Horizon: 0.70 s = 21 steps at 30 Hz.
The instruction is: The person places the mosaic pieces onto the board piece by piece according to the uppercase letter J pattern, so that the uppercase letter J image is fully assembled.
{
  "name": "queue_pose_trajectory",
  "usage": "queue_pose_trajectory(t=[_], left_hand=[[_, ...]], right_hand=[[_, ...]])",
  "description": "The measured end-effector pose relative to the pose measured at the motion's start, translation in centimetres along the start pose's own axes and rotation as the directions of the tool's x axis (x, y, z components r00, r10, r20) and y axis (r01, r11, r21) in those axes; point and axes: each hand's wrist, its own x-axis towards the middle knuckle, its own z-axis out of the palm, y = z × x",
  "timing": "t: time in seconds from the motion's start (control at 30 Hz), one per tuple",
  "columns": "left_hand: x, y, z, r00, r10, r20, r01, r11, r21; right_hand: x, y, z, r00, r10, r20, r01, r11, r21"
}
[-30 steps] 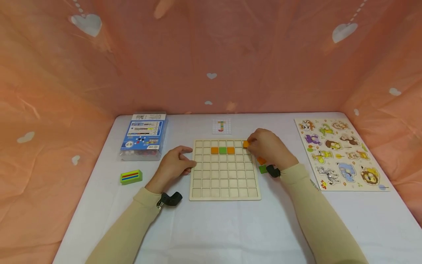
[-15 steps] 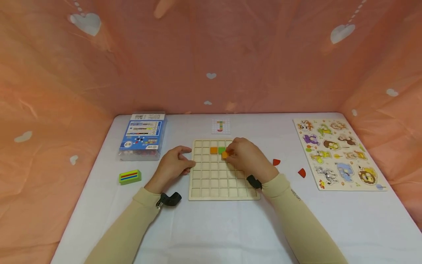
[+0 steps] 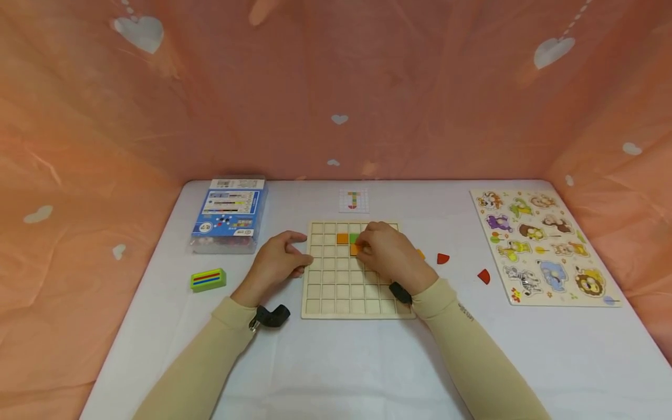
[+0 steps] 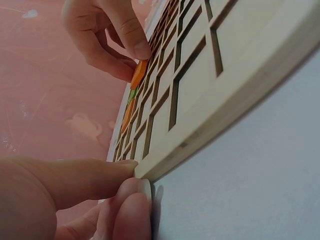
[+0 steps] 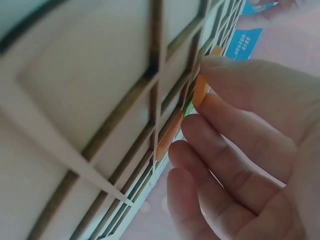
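Observation:
A wooden grid board (image 3: 328, 291) lies in front of me. Pinched between my right hand's (image 3: 391, 254) thumb and index finger is an orange square tile (image 5: 201, 91). It tilts over the cell just in front of a seated green tile (image 3: 353, 238). One orange tile (image 3: 342, 238) sits left of the green one; another orange tile (image 5: 170, 137), behind my right fingers in the head view, is seated on its other side. My left hand (image 3: 275, 259) holds the board's left rim, one digit on top and other fingertips against the side.
A small pattern card (image 3: 354, 200) lies behind the board. Red quarter-round pieces (image 3: 443, 258) and part of an orange piece (image 3: 421, 254) lie to the right, before an animal puzzle board (image 3: 546, 248). At left are a blue box (image 3: 231, 216) and a green striped block (image 3: 208, 280).
My right hand has carried an orange tile from the board's right rear corner leftward to the cell in front of the green tile. The left hand has stayed at the left rim.

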Motion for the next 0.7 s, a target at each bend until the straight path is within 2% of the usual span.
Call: queue_pose_trajectory(t=[0.7], left_hand=[[-0.03,0.06,-0.02,1.000,0.011,0.006,-0.012,1.000,0.009]], right_hand=[[0.12,-0.19,0.01,0.999,-0.028,-0.025,0.028,0.999,-0.028]])
